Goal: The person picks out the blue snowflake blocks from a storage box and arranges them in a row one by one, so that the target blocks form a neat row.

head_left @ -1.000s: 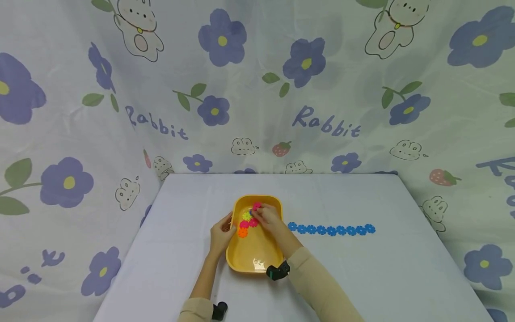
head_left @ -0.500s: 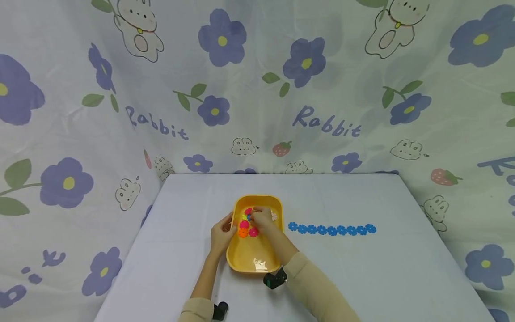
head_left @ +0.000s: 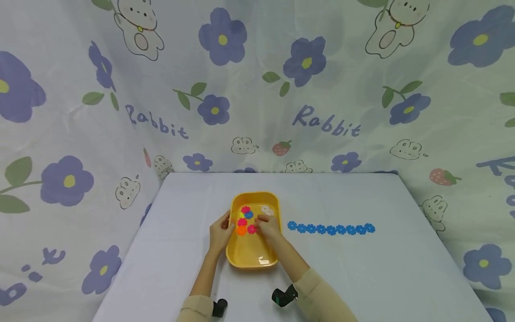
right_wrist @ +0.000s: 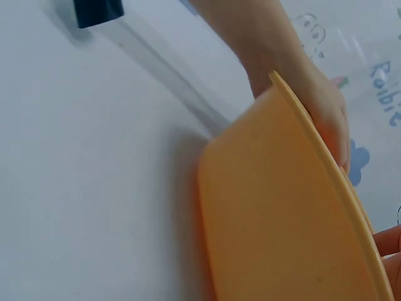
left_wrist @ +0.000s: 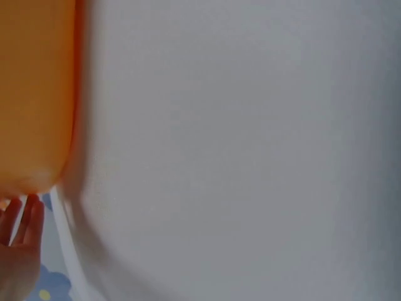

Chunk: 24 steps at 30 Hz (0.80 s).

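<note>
In the head view a yellow tray (head_left: 252,255) lies lengthwise on the table. My left hand (head_left: 219,235) grips its left rim. Inside the tray, my right hand (head_left: 269,228) has its fingers loosely bent, with no piece visible between them. Right beside its thumb lies a pink flower-shaped plastic piece (head_left: 251,229). Farther left are another pink piece (head_left: 242,222) and an orange piece (head_left: 241,230). Above them sit a blue piece (head_left: 249,215), a third pink one (head_left: 246,209) and part of a yellow one. Toward the far right corner are white pieces (head_left: 266,209).
A row of several joined blue flower pieces (head_left: 331,230) stretches to the right of the tray on the white table (head_left: 386,268). Each wrist carries a black camera (head_left: 284,296). A curtain (head_left: 257,98) with flowers and rabbits hangs behind and at both sides.
My right hand has drawn back toward the tray's right side, uncovering the blue and white pieces. The pink pieces have shifted within the tray. My left hand keeps its grip, and the tray has moved slightly left.
</note>
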Tool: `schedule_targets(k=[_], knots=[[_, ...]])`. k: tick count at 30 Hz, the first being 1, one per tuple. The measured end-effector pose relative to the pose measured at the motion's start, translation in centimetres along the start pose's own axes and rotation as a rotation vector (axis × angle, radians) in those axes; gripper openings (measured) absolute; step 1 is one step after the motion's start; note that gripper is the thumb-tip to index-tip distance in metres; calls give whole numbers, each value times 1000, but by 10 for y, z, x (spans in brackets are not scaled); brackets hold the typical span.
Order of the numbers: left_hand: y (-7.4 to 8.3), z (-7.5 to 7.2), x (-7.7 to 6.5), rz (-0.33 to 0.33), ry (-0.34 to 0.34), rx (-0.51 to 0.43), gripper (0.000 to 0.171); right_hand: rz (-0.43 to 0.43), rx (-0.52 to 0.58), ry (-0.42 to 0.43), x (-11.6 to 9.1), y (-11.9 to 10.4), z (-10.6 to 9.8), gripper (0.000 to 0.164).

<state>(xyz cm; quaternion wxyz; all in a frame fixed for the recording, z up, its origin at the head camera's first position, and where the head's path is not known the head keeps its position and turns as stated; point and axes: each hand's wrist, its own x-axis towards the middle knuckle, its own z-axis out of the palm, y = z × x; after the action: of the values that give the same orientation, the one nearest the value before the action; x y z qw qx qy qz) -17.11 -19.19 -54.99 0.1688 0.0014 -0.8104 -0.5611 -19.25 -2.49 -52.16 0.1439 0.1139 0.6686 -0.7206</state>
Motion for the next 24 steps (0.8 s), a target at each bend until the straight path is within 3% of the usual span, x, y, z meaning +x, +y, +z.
schedule_targets(k=[8, 13, 18, 22, 24], knots=[[2, 3, 13, -20, 10, 15, 46, 99, -57, 33, -8, 1, -2, 43], [0, 3, 16, -20, -6, 10, 45, 118, 33, 7, -2, 3, -4, 45], [1, 3, 17, -19, -6, 1, 44, 125, 116, -29, 13, 0, -1, 50], [1, 1, 16, -30, -7, 9, 44, 108, 88, -65, 31, -1, 5, 49], [1, 1, 16, -39, -11, 17, 44, 82, 69, -87, 51, 9, 8, 47]])
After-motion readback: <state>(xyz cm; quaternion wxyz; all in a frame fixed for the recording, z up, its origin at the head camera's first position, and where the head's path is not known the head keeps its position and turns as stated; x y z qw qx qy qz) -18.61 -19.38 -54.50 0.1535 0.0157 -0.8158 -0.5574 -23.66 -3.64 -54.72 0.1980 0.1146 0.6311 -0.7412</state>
